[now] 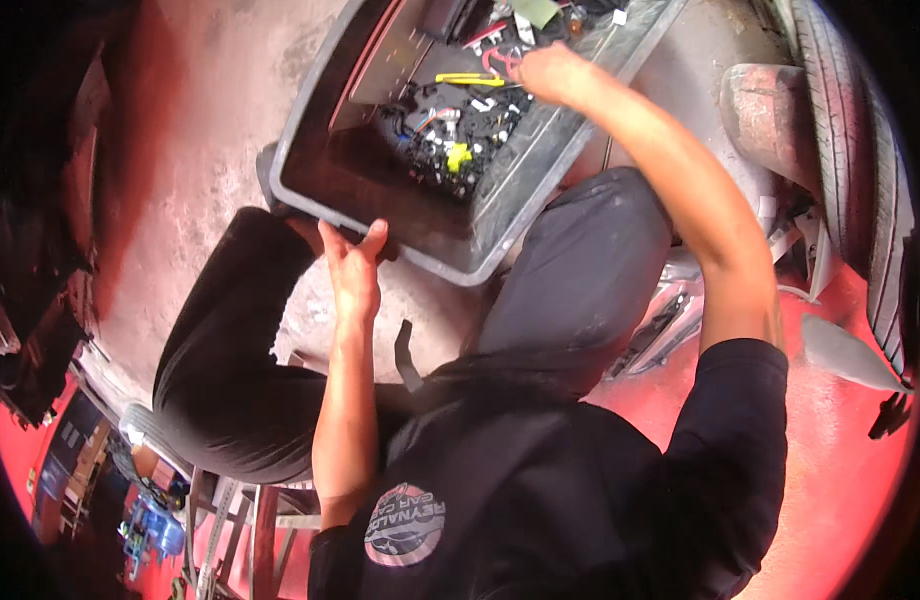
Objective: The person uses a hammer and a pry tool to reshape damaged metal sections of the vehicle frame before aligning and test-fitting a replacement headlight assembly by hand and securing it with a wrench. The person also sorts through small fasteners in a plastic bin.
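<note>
A large dark grey plastic bin (302, 140) stands tilted in front of me, between my legs. My left hand (353, 275) is at its near rim, thumb and index finger on either side of a dark part of the edge. Inside the bin, toward its far right side, my right hand (552, 75) is closed, palm down. A red looped piece (497, 62) lies right at its fingertips; whether the fingers hold it is hard to see. Just nearer is a yellow tool (470, 79), long and thin. Many small black clips and parts (480, 125) cover the bottom, with a bright yellow piece (459, 156) among them.
Tires (838, 130) stand at the right edge beside a worn grey panel (770, 115). Car parts (660, 325) lie on the floor by my right leg. At the lower left are a metal frame (225, 520) and a blue object (158, 525).
</note>
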Action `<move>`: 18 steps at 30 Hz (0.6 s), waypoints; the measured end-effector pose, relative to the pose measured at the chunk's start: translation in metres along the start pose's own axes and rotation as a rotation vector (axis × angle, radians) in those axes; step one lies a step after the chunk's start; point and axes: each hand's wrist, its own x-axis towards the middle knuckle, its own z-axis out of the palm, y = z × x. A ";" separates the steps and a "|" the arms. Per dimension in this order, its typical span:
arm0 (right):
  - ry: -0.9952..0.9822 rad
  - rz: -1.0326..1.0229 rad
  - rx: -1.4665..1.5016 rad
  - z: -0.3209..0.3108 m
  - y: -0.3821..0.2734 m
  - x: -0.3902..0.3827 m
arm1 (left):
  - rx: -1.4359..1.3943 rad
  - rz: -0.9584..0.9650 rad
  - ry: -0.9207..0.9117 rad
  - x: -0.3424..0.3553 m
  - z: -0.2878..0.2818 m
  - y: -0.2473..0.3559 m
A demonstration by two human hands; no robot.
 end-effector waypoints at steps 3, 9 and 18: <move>0.064 -0.029 -0.006 -0.001 0.026 0.016 | -0.003 0.019 -0.010 0.002 -0.006 -0.002; 0.116 -0.039 -0.061 0.020 0.049 0.005 | -0.045 0.003 -0.037 -0.002 -0.004 0.003; 0.161 -0.354 0.425 0.008 -0.073 0.032 | -0.099 0.044 0.019 -0.008 -0.001 -0.009</move>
